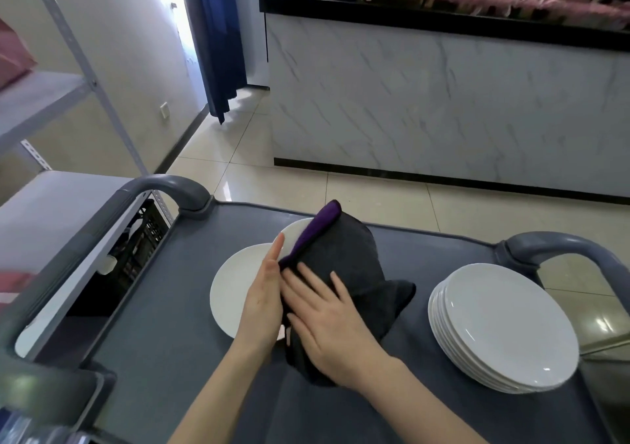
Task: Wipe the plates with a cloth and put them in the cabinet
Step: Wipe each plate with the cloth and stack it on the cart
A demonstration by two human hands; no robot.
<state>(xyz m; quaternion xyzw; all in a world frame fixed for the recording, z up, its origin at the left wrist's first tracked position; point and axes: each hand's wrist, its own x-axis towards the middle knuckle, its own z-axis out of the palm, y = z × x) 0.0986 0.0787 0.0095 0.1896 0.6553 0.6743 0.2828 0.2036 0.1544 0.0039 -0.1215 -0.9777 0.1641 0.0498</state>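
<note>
A dark grey cloth (344, 256) with a purple edge is draped over a white plate (296, 230) that stands tilted on a grey cart (177, 324). My right hand (330, 321) presses flat on the cloth with fingers spread. My left hand (266, 290) lies edge-on against the cloth's left side, fingers straight. Another white plate (231, 290) lies flat on the cart under my left hand. A stack of several white plates (504, 327) sits on the cart's right side.
The cart has grey handles at the left (160, 184) and right (562, 242). A metal shelf rack (51, 102) stands on the left. A marble-fronted counter (443, 102) with a black top is across the tiled floor (238, 150).
</note>
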